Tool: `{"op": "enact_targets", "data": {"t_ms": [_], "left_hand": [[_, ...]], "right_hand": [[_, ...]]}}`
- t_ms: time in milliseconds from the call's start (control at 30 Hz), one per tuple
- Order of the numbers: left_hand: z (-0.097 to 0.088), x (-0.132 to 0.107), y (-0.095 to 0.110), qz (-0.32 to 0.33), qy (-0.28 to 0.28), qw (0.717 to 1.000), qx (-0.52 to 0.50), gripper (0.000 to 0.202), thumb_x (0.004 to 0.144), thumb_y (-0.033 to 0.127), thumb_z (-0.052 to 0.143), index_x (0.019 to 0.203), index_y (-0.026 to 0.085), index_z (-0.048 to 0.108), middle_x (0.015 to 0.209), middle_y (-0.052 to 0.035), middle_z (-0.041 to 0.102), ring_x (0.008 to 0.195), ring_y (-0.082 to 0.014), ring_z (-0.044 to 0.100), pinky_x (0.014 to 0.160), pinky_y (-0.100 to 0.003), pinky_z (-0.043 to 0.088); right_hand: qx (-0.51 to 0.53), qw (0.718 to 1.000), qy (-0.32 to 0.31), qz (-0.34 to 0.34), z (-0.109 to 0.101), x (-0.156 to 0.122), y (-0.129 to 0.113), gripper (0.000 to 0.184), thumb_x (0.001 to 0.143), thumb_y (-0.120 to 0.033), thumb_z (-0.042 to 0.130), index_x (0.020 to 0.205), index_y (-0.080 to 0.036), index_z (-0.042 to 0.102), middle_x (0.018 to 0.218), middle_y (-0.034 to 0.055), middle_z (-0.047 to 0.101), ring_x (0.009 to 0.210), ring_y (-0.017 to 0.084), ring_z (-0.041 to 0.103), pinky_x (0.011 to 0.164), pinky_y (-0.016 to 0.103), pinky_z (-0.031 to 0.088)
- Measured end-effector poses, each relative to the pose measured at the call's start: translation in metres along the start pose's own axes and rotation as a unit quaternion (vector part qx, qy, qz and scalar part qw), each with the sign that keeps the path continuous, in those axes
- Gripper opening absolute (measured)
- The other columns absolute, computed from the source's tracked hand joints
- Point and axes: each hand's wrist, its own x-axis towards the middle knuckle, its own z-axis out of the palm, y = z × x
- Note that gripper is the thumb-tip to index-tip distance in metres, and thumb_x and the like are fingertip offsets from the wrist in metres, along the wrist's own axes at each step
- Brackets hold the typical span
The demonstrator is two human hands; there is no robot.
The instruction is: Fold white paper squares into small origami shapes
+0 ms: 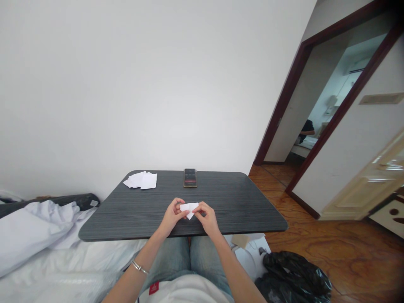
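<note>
My left hand (172, 215) and my right hand (205, 215) meet over the near part of a dark grey table (246, 202). Together they pinch a small folded piece of white paper (189, 208), the left at its left edge, the right at its right edge. The paper comes to a point at the bottom and sits just above the tabletop. A silver bracelet (139, 267) is on my left wrist. A loose pile of white paper sheets (141, 180) lies at the table's far left corner.
A phone (190, 177) lies at the table's far edge by the white wall. White bedding (38, 235) is on the left. A black plastic bag (295, 273) sits on the wooden floor at right. An open doorway (318, 126) shows a person in another room.
</note>
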Motion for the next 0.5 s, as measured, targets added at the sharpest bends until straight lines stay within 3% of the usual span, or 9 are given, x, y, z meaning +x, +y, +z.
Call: {"op": "enact_targets", "data": {"t_ms": [200, 267, 367, 500], "left_hand": [[-0.001, 0.0, 0.001, -0.008, 0.018, 1.0, 0.02, 0.065, 0.059, 0.025, 0.068, 0.114, 0.015, 0.036, 0.067, 0.0006, 0.059, 0.055, -0.0102, 0.054, 0.051, -0.02, 0.042], [-0.001, -0.001, 0.001, -0.002, 0.027, 0.999, 0.024, 0.066, 0.06, 0.024, 0.067, 0.116, 0.015, 0.034, 0.067, 0.0003, 0.06, 0.055, -0.0102, 0.054, 0.051, -0.02, 0.041], [-0.002, 0.0, -0.001, 0.003, 0.026, 0.999, 0.032, 0.064, 0.06, 0.024, 0.067, 0.116, 0.014, 0.036, 0.065, 0.0011, 0.06, 0.055, -0.0102, 0.054, 0.051, -0.019, 0.041], [-0.003, 0.001, -0.005, -0.001, 0.018, 0.999, 0.044, 0.062, 0.059, 0.025, 0.066, 0.114, 0.014, 0.039, 0.067, 0.0006, 0.061, 0.059, -0.0117, 0.056, 0.056, -0.022, 0.042]], "right_hand": [[0.019, 1.0, -0.013, 0.014, -0.001, 0.0, 0.0, 0.011, 0.07, -0.017, 0.049, 0.069, -0.019, 0.06, 0.072, 0.0014, 0.058, 0.071, 0.016, 0.054, 0.063, 0.025, 0.041], [0.073, 0.996, -0.005, 0.042, 0.0, 0.002, 0.004, 0.01, 0.072, -0.02, 0.05, 0.079, -0.019, 0.056, 0.07, 0.0007, 0.058, 0.067, 0.015, 0.055, 0.059, 0.024, 0.042], [0.144, 0.985, -0.003, 0.094, 0.001, 0.005, 0.01, 0.026, 0.071, -0.026, 0.052, 0.096, -0.02, 0.047, 0.062, -0.0019, 0.057, 0.059, 0.013, 0.056, 0.051, 0.022, 0.042], [0.123, 0.982, -0.055, 0.135, 0.003, 0.006, 0.015, 0.021, 0.069, -0.033, 0.057, 0.08, -0.015, 0.055, 0.055, -0.0007, 0.058, 0.049, 0.012, 0.055, 0.046, 0.021, 0.041]]}}
